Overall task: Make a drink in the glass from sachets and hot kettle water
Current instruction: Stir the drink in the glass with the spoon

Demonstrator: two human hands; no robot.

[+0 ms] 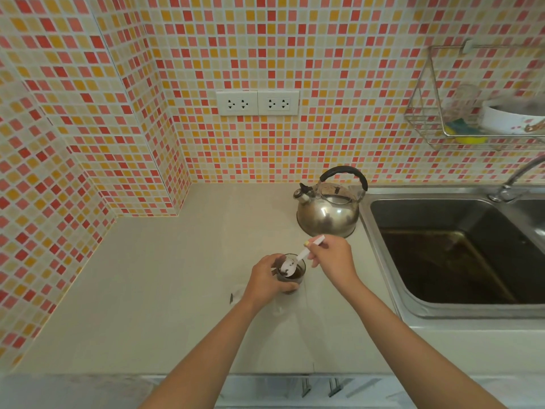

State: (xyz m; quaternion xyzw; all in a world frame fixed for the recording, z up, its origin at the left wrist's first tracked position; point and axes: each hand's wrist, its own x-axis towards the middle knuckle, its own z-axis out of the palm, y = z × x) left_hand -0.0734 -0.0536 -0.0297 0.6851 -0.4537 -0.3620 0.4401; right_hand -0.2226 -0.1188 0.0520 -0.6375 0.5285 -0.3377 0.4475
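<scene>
So we're stirring now.
Left hand [267, 280] grips glass [292, 274]; right hand [331, 258] pinches spoon [298, 259], slanting down-left into it.

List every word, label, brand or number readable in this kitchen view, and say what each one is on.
No text can be read anywhere in this view.
Bowl in the wire rack: a coloured printed pattern near its rim, too blurred to tell whether it holds letters.
Spoon held by the right hand: white, dark specks, no lettering.
Kettle, wall sockets: no marking legible.
</scene>
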